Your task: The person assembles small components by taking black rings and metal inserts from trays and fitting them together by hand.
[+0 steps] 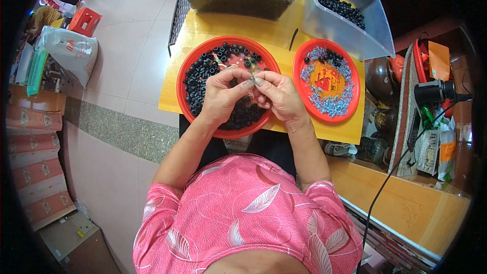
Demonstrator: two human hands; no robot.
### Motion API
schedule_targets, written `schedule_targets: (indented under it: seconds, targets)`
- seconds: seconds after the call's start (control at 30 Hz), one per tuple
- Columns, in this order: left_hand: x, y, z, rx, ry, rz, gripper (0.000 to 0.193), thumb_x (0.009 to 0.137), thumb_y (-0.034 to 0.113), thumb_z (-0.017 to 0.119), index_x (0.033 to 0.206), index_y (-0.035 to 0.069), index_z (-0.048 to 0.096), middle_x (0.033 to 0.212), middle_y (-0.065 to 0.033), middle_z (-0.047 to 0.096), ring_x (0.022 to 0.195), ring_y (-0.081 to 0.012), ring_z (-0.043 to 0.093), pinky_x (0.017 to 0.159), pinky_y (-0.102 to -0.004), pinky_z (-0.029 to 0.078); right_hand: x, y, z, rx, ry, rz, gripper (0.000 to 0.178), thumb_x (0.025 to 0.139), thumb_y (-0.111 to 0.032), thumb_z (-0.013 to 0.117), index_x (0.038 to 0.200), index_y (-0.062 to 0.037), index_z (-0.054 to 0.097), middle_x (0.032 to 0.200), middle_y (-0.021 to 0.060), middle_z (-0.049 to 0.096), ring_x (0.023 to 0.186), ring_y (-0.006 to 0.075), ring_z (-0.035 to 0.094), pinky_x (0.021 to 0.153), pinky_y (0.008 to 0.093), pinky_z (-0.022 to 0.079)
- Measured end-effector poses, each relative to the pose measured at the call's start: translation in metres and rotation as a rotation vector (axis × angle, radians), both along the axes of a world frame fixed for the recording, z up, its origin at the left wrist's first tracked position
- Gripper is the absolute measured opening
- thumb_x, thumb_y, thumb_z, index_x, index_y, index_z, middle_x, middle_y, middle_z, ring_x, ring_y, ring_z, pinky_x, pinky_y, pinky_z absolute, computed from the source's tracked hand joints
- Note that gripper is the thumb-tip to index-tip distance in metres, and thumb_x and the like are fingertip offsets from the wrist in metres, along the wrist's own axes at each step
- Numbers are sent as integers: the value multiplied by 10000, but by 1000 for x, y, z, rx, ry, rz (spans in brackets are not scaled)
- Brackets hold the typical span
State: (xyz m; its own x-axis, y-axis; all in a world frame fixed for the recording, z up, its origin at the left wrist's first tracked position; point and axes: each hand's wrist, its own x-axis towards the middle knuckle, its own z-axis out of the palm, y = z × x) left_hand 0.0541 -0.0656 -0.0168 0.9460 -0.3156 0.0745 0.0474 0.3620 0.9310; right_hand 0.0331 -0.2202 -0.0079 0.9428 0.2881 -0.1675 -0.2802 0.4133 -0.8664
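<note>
Over a round red tray (182,84) of small black ring-like parts (198,78), my two hands meet fingertip to fingertip. My left hand (225,94) is closed, thumb and forefinger pinched together. My right hand (281,96) pinches at the same spot, its thumb against the left thumb. Something tiny sits between the fingertips, mostly hidden and too small to name. To the right, a second red tray (356,83) holds small clear-bluish pieces (329,105) around its rim and a little heap of black parts (332,58).
At the back stand two clear plastic bins (233,2) (378,30) filled partly with black parts. A thin black stick (293,39) lies on the yellow tabletop (172,96). On the right, a black cable (388,182) hangs from a dark device (435,92). White sacks and a red stool (84,22) stand left.
</note>
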Motion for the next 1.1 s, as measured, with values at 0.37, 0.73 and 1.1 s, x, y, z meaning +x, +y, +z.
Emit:
schedule_targets:
  seconds: [0.37, 0.73, 1.1]
  targets:
    - [1, 0, 10, 139, 34, -51, 122, 762, 60, 643, 861, -7, 620, 729, -17, 591, 647, -55, 538, 557, -182, 440, 0, -3, 12, -459, -157, -9, 125, 862, -146, 533, 867, -30, 580, 658, -44, 513, 537, 10, 425, 480, 151, 345]
    - [5, 2, 3, 222, -328, 78, 80, 714, 30, 670, 766, 9, 612, 721, -7, 546, 649, -67, 488, 569, -202, 397, -3, -3, 5, 33, 90, -69, 133, 862, -141, 536, 865, -15, 579, 643, -15, 527, 516, 32, 456, 426, 155, 351]
    - [-1, 1, 12, 225, -134, -3, 71, 739, 49, 654, 760, 7, 602, 699, -1, 555, 587, -53, 475, 531, -196, 391, -3, -1, 14, -186, -77, -52, 108, 831, -113, 578, 873, -14, 582, 662, -35, 527, 532, 15, 441, 472, 152, 357]
